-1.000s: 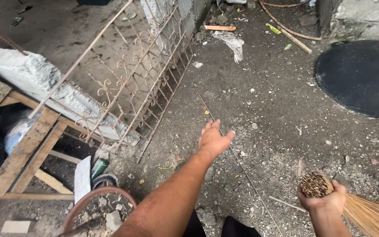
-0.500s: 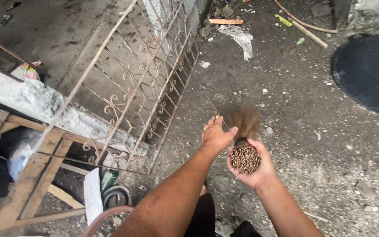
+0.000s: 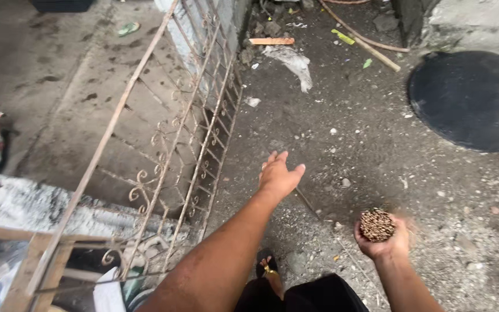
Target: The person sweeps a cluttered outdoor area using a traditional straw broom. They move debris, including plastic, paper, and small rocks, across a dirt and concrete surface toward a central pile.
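Head view, nearest first: right hand point(image 3: 383, 242) is wrapped round the cut end of a stick broom bundle point(image 3: 376, 225), low over gritty ground. Left hand point(image 3: 280, 176) reaches out empty, fingers loosely spread. Beyond lean a rusty scrolled iron grille point(image 3: 168, 156), a crumpled pale wrapper point(image 3: 293, 62) and a round black lid point(image 3: 472, 98).
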